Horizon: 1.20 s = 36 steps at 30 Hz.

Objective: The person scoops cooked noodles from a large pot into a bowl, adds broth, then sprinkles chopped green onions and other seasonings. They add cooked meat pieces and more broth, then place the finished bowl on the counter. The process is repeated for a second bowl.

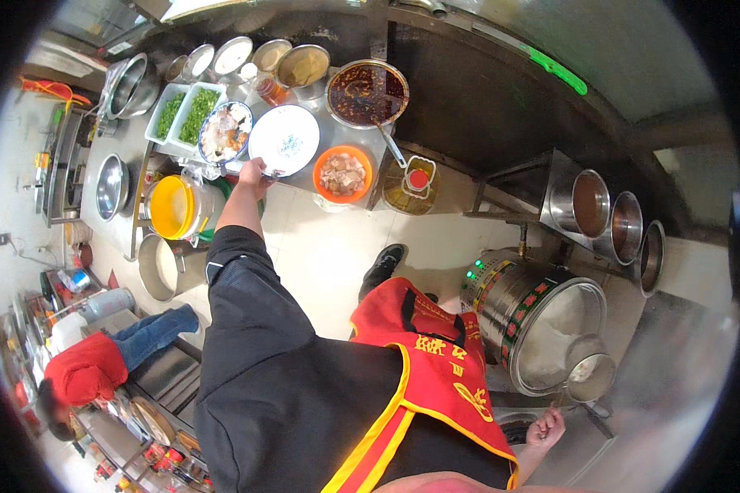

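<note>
My left hand [256,175] reaches out to the counter and is closed on the near rim of a white bowl [286,135] with a blue pattern inside. Beside that bowl, on its left, is a blue-and-white dish [225,130] of mixed pale and orange food. An orange bowl [342,194] of pale meat pieces stands to its right. My right hand [545,429], low on the right, grips the thin handle of a strainer ladle [592,374]. Something whitish lies in the strainer, at the rim of a large steel cooking barrel [551,337] full of cloudy liquid.
Green trays of chopped greens [196,115], a pot of dark red chilli sauce [367,92] and a yellow bucket [171,205] stand around the counter. Several steel pots [590,203] sit on a right-hand shelf. A person in red [86,368] is at far left.
</note>
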Each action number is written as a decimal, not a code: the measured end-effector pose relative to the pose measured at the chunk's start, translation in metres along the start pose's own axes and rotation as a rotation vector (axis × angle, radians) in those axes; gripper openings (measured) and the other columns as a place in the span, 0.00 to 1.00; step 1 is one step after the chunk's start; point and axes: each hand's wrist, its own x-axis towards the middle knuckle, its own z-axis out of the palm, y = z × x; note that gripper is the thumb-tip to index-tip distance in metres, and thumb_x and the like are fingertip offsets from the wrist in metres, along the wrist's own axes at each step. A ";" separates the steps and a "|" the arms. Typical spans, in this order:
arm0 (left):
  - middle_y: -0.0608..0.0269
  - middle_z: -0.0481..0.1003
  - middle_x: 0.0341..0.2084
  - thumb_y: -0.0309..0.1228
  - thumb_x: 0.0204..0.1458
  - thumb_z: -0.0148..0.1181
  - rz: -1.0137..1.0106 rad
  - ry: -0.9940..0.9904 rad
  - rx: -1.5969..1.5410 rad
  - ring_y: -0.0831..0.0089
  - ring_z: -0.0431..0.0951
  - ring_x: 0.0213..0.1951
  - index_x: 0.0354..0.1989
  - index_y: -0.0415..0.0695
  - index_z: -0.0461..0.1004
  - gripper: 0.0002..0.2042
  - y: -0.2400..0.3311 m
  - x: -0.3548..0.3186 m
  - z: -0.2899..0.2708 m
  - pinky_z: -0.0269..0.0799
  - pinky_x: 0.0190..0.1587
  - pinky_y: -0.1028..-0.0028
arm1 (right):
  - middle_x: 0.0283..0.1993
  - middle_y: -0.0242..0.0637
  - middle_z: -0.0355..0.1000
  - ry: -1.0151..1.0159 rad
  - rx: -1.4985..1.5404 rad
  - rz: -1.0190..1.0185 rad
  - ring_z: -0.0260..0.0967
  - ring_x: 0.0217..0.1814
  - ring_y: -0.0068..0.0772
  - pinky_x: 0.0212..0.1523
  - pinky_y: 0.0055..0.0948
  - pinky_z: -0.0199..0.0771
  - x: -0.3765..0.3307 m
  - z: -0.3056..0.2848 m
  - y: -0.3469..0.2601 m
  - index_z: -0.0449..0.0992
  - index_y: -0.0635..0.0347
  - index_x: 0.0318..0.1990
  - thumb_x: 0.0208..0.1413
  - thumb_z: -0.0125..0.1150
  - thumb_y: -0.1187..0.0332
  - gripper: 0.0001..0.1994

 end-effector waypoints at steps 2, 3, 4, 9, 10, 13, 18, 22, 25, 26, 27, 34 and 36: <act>0.51 0.75 0.33 0.28 0.53 0.53 -0.004 0.059 0.091 0.56 0.80 0.30 0.45 0.37 0.68 0.13 -0.001 -0.003 -0.003 0.80 0.32 0.60 | 0.19 0.22 0.51 0.028 0.076 -0.014 0.38 0.13 0.17 0.11 0.19 0.36 -0.001 0.005 -0.008 0.73 0.67 0.46 0.69 0.45 0.68 0.12; 0.51 0.75 0.33 0.28 0.52 0.53 0.006 0.098 0.138 0.55 0.80 0.30 0.45 0.37 0.68 0.13 0.002 -0.002 -0.006 0.82 0.33 0.58 | 0.19 0.22 0.51 0.013 0.051 -0.041 0.39 0.13 0.18 0.10 0.19 0.36 0.002 0.005 -0.011 0.73 0.66 0.45 0.69 0.45 0.68 0.12; 0.52 0.73 0.35 0.28 0.51 0.54 0.040 0.055 0.104 0.54 0.80 0.33 0.44 0.38 0.68 0.12 0.002 -0.004 -0.012 0.84 0.35 0.55 | 0.19 0.22 0.51 0.006 0.089 -0.033 0.40 0.13 0.18 0.10 0.19 0.36 0.004 0.004 -0.013 0.73 0.66 0.44 0.69 0.45 0.68 0.12; 0.56 0.73 0.52 0.41 0.64 0.52 0.136 0.077 -0.042 0.51 0.76 0.52 0.58 0.50 0.70 0.18 0.016 -0.035 -0.053 0.78 0.45 0.46 | 0.20 0.24 0.60 -0.336 0.050 -0.084 0.48 0.12 0.14 0.09 0.21 0.47 0.032 -0.014 0.004 0.73 0.62 0.48 0.73 0.42 0.70 0.11; 0.55 0.73 0.56 0.44 0.67 0.48 0.189 -0.016 -0.051 0.51 0.76 0.55 0.59 0.47 0.70 0.19 0.018 -0.051 -0.057 0.78 0.48 0.46 | 0.18 0.22 0.58 -0.334 0.031 -0.072 0.48 0.10 0.14 0.08 0.20 0.48 0.037 -0.015 0.010 0.71 0.57 0.39 0.73 0.44 0.68 0.10; 0.53 0.71 0.64 0.46 0.68 0.45 0.153 -0.103 -0.064 0.53 0.74 0.60 0.69 0.44 0.65 0.26 0.035 -0.101 -0.034 0.75 0.56 0.52 | 0.18 0.25 0.57 -0.214 0.062 -0.088 0.50 0.13 0.17 0.11 0.22 0.47 0.046 -0.013 0.030 0.65 0.55 0.30 0.70 0.46 0.70 0.12; 0.54 0.76 0.58 0.34 0.42 0.55 0.156 -0.251 0.069 0.51 0.77 0.57 0.66 0.40 0.69 0.36 0.008 -0.178 0.054 0.81 0.48 0.55 | 0.17 0.32 0.61 0.047 -0.116 -0.105 0.50 0.12 0.21 0.12 0.25 0.43 0.051 0.007 0.052 0.71 0.61 0.22 0.60 0.57 0.72 0.13; 0.56 0.79 0.51 0.34 0.40 0.55 -0.093 -0.480 0.243 0.52 0.80 0.50 0.61 0.43 0.73 0.32 -0.054 -0.220 0.133 0.84 0.44 0.53 | 0.14 0.39 0.62 0.087 -0.154 -0.087 0.55 0.09 0.29 0.12 0.31 0.57 0.040 0.005 0.059 0.71 0.65 0.19 0.57 0.56 0.76 0.13; 0.57 0.80 0.49 0.38 0.44 0.54 -0.206 -0.719 0.361 0.52 0.82 0.46 0.61 0.48 0.74 0.30 -0.116 -0.250 0.210 0.84 0.44 0.51 | 0.14 0.44 0.63 0.038 -0.158 -0.219 0.61 0.09 0.34 0.13 0.39 0.67 0.033 -0.004 0.056 0.69 0.66 0.17 0.56 0.54 0.78 0.14; 0.58 0.78 0.50 0.38 0.46 0.53 -0.195 -0.606 0.489 0.53 0.80 0.47 0.60 0.48 0.73 0.29 -0.136 -0.257 0.239 0.83 0.45 0.48 | 0.13 0.45 0.63 0.042 -0.141 -0.225 0.62 0.09 0.36 0.14 0.42 0.69 0.034 -0.005 0.055 0.69 0.66 0.17 0.55 0.54 0.79 0.14; 0.59 0.76 0.52 0.38 0.47 0.52 -0.208 -0.547 0.590 0.54 0.78 0.48 0.60 0.48 0.72 0.27 -0.159 -0.264 0.268 0.82 0.46 0.44 | 0.13 0.47 0.63 0.018 -0.154 -0.226 0.64 0.09 0.37 0.15 0.44 0.72 0.028 -0.008 0.056 0.68 0.66 0.16 0.55 0.54 0.79 0.14; 0.51 0.79 0.49 0.40 0.54 0.48 -0.233 -1.307 0.965 0.55 0.83 0.47 0.60 0.39 0.70 0.26 -0.320 -0.371 0.440 0.83 0.46 0.50 | 0.22 0.33 0.71 0.152 -0.510 -0.483 0.65 0.16 0.22 0.17 0.27 0.64 -0.046 -0.008 0.073 0.81 0.60 0.50 0.55 0.56 0.77 0.16; 0.57 0.81 0.38 0.41 0.57 0.51 -0.156 -1.301 0.949 0.61 0.83 0.41 0.52 0.43 0.75 0.19 -0.356 -0.426 0.462 0.81 0.44 0.57 | 0.22 0.27 0.66 0.122 -0.477 -0.667 0.62 0.16 0.20 0.15 0.26 0.63 -0.069 0.006 0.098 0.70 0.50 0.69 0.59 0.54 0.78 0.29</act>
